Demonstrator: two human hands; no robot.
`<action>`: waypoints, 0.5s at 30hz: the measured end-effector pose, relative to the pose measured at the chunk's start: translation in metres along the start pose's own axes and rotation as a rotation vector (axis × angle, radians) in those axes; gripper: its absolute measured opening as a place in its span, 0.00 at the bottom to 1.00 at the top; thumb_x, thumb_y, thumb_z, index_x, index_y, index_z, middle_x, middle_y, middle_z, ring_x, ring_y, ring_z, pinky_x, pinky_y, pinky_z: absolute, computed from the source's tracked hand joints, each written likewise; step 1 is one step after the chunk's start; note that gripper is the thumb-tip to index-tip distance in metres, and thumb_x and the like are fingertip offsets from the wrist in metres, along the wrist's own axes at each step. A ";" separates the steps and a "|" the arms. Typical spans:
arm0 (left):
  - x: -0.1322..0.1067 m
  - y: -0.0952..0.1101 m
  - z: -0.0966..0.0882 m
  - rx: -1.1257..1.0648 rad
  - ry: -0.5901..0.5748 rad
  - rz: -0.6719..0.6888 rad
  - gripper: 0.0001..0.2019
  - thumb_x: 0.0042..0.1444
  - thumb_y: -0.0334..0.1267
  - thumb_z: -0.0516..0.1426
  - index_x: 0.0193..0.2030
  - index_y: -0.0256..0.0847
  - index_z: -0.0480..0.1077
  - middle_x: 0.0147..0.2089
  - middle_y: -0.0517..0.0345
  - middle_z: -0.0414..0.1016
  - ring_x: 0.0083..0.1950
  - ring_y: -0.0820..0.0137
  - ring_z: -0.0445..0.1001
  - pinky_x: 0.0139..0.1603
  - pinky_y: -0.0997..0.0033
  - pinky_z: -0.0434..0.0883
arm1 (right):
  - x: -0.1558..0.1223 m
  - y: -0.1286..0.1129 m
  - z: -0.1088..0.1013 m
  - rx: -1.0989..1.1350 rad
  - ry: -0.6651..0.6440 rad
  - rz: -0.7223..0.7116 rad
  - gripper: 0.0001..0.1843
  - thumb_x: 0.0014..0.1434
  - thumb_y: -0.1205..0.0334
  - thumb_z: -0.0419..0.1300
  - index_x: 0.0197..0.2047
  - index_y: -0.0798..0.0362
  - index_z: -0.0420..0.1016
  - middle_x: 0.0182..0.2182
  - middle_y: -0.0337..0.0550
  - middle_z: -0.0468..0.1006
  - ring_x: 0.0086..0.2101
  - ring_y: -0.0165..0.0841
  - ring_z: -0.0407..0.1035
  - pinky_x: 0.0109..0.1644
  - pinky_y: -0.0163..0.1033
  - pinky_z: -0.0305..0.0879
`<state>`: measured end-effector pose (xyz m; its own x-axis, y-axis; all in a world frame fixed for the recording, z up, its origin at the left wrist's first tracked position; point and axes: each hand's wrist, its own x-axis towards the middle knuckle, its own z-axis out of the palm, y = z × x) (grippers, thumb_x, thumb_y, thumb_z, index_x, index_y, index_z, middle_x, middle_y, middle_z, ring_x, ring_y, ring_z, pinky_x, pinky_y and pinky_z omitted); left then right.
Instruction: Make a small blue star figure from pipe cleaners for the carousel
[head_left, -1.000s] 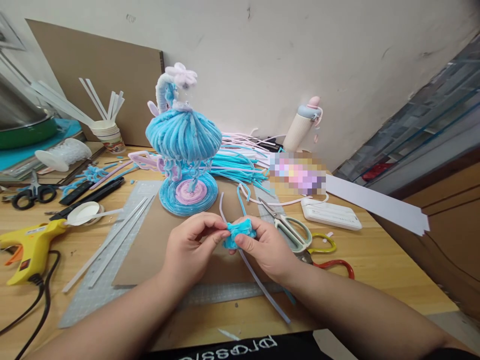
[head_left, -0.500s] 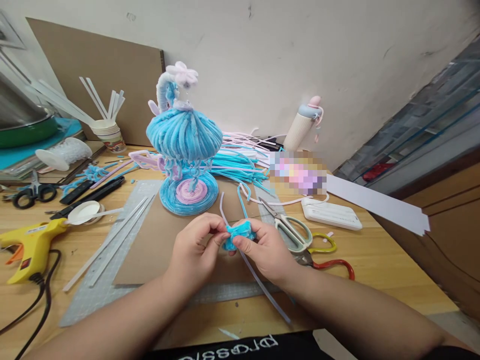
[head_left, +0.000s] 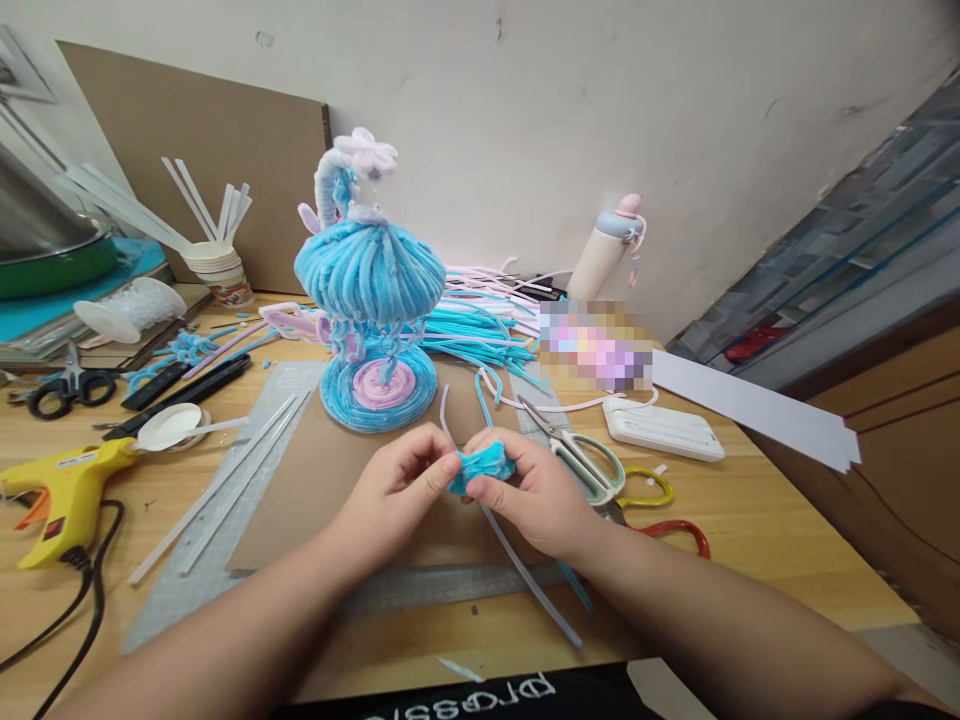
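Note:
Both my hands meet over a brown cardboard sheet (head_left: 300, 500). My left hand (head_left: 390, 495) and my right hand (head_left: 532, 495) pinch a small blue fuzzy bundle of pipe cleaner (head_left: 480, 467) between thumbs and fingers. A long pale lilac strip (head_left: 525, 575) runs through the bundle and trails down toward me. Just behind stands a blue and pink pipe-cleaner figure with a domed skirt (head_left: 369, 275) on a round coiled base (head_left: 379, 388).
Scissors (head_left: 581, 460) lie right of my hands beside yellow and red handled tools (head_left: 660, 515). A yellow glue gun (head_left: 60, 495) sits at the left with its black cord. A pile of blue and pink pipe cleaners (head_left: 480, 320), a paper cup of white strips (head_left: 217, 270) and a white flat device (head_left: 664, 428) lie behind.
My hands stayed together on the blue bundle, turning it slightly; the fingers shifted their pinch and the hands drifted a little to the right.

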<state>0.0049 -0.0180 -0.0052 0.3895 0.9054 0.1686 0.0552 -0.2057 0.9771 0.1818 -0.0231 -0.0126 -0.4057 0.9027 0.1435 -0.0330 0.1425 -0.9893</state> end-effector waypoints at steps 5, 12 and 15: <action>0.003 0.003 -0.002 -0.005 -0.130 -0.160 0.16 0.57 0.41 0.53 0.21 0.40 0.58 0.21 0.67 0.53 0.24 0.76 0.52 0.25 0.75 0.52 | 0.003 -0.005 -0.002 -0.208 -0.062 0.013 0.17 0.54 0.50 0.65 0.30 0.55 0.68 0.25 0.35 0.65 0.28 0.28 0.59 0.33 0.34 0.55; 0.001 -0.007 0.001 -0.263 -0.169 -0.397 0.12 0.53 0.38 0.53 0.20 0.41 0.57 0.18 0.70 0.50 0.20 0.78 0.46 0.21 0.74 0.46 | 0.003 0.001 -0.001 -0.239 -0.103 -0.020 0.16 0.54 0.51 0.64 0.28 0.55 0.69 0.27 0.38 0.68 0.30 0.30 0.62 0.36 0.36 0.57; 0.002 -0.009 0.002 -0.326 -0.089 -0.368 0.14 0.55 0.39 0.53 0.20 0.40 0.58 0.17 0.69 0.52 0.20 0.78 0.52 0.21 0.75 0.49 | 0.005 0.006 0.000 0.122 -0.094 0.143 0.17 0.52 0.49 0.66 0.33 0.55 0.70 0.27 0.38 0.71 0.29 0.29 0.66 0.36 0.37 0.63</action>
<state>0.0072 -0.0150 -0.0136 0.4761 0.8579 -0.1931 -0.0812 0.2615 0.9618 0.1791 -0.0177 -0.0181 -0.4970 0.8678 0.0043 -0.0774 -0.0394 -0.9962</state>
